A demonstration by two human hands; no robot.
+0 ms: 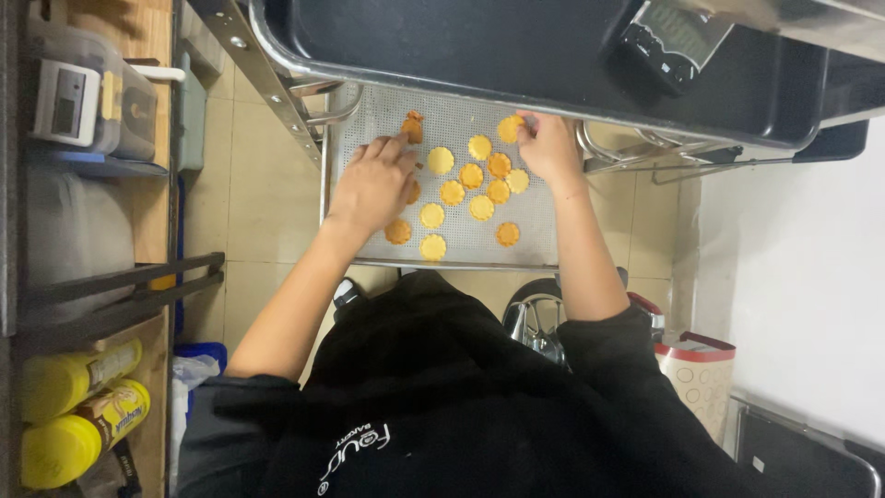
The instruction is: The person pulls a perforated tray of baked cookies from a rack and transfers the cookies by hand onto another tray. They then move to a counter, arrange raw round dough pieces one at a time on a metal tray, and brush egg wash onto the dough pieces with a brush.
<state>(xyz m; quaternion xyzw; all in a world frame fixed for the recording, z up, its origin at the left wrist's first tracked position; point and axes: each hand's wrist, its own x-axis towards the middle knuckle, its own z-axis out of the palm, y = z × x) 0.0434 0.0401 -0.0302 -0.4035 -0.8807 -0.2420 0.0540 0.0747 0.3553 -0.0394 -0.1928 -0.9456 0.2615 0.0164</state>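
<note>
A perforated metal baking tray (539,235) sits on a low rack shelf and carries several small round golden tart shells (481,207). My left hand (373,184) reaches over the tray's left side, its fingertips at a browner shell (413,126) near the far edge. My right hand (548,146) is at the tray's far right, its fingers pinching a shell (509,128). Both arms stretch down from a black sweatshirt.
A large dark tray (516,55) on the steel rack (267,78) overhangs the far edge, with a digital scale (668,41) on it. Shelves on the left hold a plastic box (88,92) and yellow-lidded tubs (78,406). A paper bag (701,373) stands at right.
</note>
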